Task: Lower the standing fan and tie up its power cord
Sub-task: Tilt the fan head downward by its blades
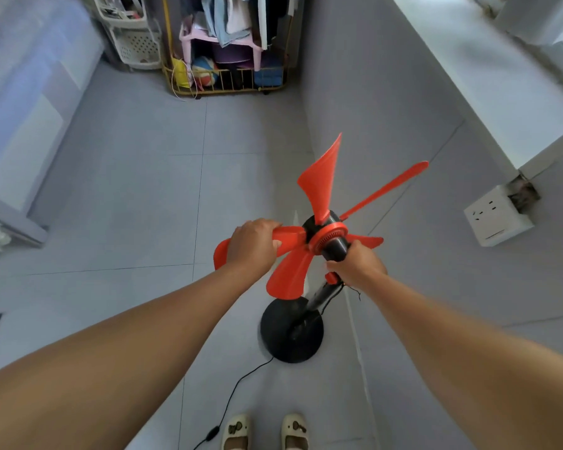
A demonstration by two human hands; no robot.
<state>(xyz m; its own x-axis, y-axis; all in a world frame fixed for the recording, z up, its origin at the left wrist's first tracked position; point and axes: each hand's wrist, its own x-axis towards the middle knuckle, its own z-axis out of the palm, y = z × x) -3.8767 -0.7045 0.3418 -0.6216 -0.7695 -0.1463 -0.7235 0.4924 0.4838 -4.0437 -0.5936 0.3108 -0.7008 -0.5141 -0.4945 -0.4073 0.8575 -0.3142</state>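
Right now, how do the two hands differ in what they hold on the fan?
The left hand lies over a flat orange blade, fingers curled on its edge; the right hand wraps the black motor housing behind the hub. The left sits out to the side, the right above the pole. Both are closed on the fan.

fan (pixel 325 241) centre floor, rack (pixel 228 43) behind, socket (pixel 498 216) right

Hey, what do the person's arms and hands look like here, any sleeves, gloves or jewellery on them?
Both forearms are bare as far as the frame shows, with no sleeves in view. The left hand and the right hand wear no gloves, and no watch, bracelet or ring shows on either.
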